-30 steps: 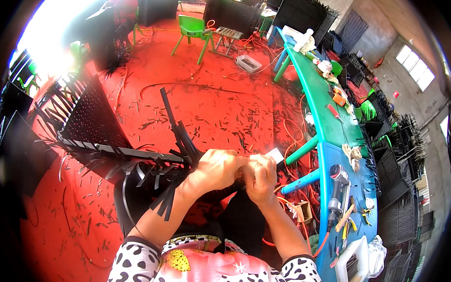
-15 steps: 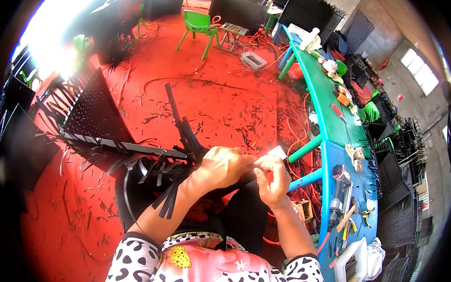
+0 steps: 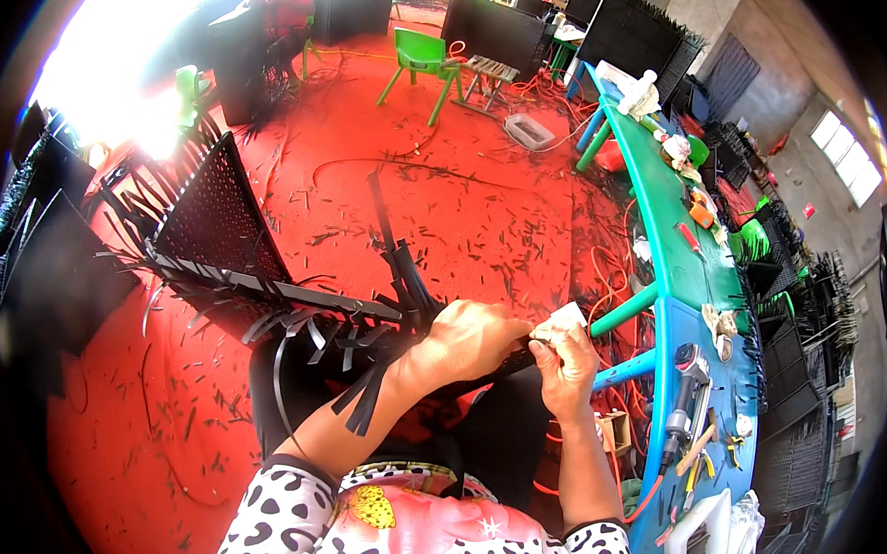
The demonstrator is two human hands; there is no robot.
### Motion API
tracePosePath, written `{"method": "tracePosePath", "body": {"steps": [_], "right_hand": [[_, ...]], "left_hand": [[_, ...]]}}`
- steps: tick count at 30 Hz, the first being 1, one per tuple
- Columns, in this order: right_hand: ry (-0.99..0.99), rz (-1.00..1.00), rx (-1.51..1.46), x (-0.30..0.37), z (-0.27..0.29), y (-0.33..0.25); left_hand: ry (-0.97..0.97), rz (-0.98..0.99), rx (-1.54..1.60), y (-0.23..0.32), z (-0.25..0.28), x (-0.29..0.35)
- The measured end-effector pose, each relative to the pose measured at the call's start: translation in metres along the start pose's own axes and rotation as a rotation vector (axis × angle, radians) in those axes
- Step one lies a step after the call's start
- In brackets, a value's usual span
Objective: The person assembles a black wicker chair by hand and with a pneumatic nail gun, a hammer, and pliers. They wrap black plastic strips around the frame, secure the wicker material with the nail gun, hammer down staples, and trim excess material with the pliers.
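Observation:
A black woven panel [image 3: 312, 299] of flat strips on a frame lies across my lap and stretches away to the left. Loose black strips [image 3: 365, 402] stick out of its edge and hang by my left forearm. My left hand [image 3: 473, 339] is closed over the panel's near right end, its fingertips pointing to the right. Close beside it, my right hand [image 3: 566, 370] pinches a small dark piece between thumb and fingers; it looks like a strip end, but most of it is hidden. A small white piece [image 3: 567, 318] shows just behind the right hand's fingers.
On my right runs a green and blue table [image 3: 669, 254] with a power tool [image 3: 684, 396], a hammer [image 3: 699, 446], pliers [image 3: 735, 450] and a red screwdriver [image 3: 689, 236]. Orange hoses and strip scraps litter the red floor [image 3: 441, 214]. A green chair [image 3: 420, 51] stands ahead.
The whole view has shifted, so the scene sits further right and lower. Both hands stay together at the panel's end; the right thumb and fingers have closed into a tighter pinch.

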State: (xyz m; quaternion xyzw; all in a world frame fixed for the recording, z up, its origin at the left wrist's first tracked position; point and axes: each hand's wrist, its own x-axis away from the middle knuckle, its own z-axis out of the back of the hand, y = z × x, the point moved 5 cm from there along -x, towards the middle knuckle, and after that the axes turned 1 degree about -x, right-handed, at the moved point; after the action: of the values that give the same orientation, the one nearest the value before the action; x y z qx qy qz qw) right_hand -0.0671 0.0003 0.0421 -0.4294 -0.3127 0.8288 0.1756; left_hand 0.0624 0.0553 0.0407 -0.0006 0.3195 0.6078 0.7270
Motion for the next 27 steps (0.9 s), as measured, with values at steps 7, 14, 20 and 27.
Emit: {"method": "tracePosePath", "body": {"steps": [7,14,20,27], "right_hand": [[0.122,0.122,0.036,0.015,-0.010,0.000],[0.105,-0.179,-0.346,0.004,-0.011,0.007],[0.149,-0.299,-0.613,0.003,-0.014,0.016],[0.181,-0.407,-0.727,0.007,-0.016,0.027]], "left_hand": [[0.055,-0.025,-0.027,-0.002,-0.003,0.007],[0.064,-0.023,-0.063,-0.002,-0.001,0.003],[0.154,-0.070,-0.182,-0.002,-0.001,0.005],[0.185,-0.103,-0.216,0.000,-0.007,0.006]]}}
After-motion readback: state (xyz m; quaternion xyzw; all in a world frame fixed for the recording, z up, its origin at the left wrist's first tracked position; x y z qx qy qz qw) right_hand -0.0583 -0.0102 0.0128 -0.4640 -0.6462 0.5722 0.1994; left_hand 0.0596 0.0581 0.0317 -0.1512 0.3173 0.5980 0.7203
